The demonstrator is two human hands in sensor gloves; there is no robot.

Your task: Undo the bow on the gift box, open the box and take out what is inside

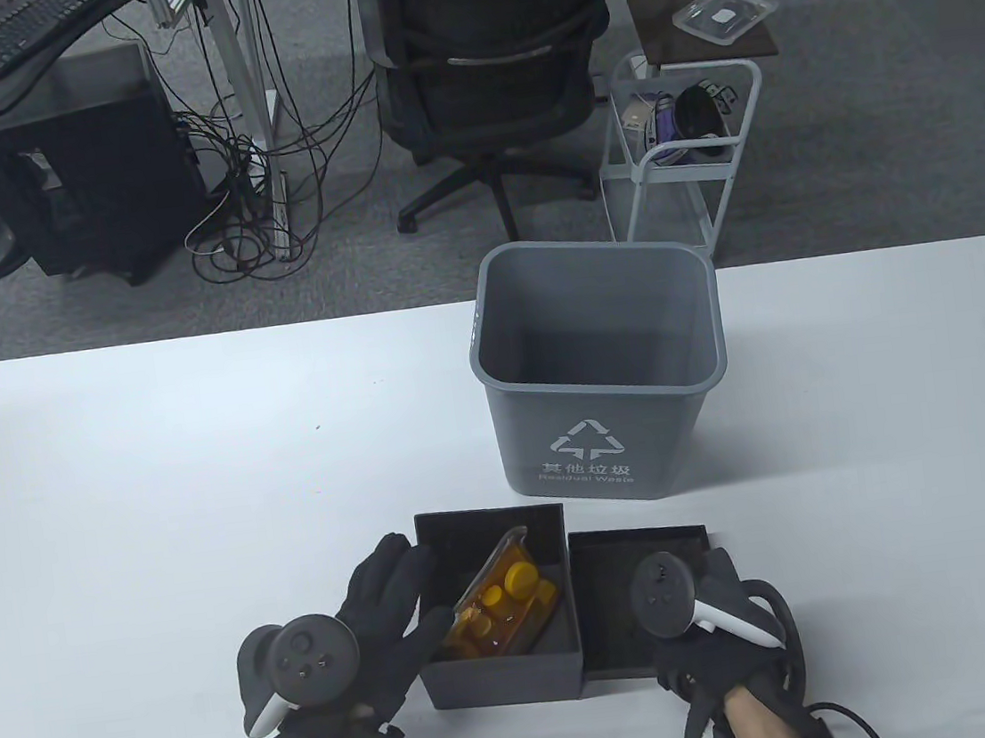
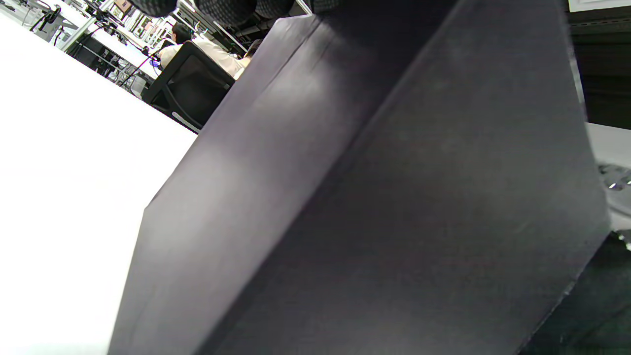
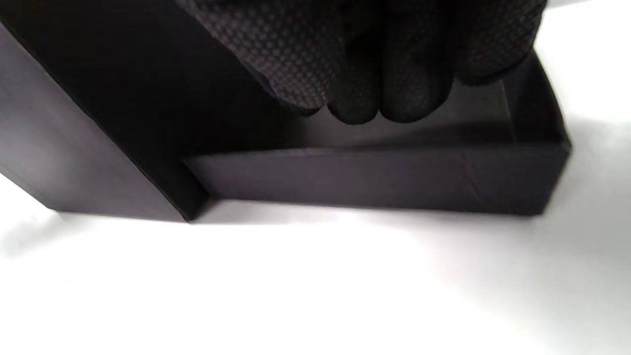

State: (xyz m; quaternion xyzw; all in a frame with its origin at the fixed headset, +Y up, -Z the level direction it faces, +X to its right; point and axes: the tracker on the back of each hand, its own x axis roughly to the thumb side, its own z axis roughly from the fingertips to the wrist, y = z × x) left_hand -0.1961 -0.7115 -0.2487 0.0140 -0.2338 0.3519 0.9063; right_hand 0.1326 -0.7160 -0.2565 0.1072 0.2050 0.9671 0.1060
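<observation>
Table view, box: open, holding an amber case of yellow pieces.
Lid: upturned, touching the box.
Left hand: fingers grip the box's rim.
Right hand: over the lid, grip unclear.
Bin: grey.

**Office behind a white table**

A white table fills the near part. Behind it the floor is grey carpet. A black chair stands in the middle, a white wire cart to its right. At left, a black computer under a keyboard, with loose cables beside.
</observation>
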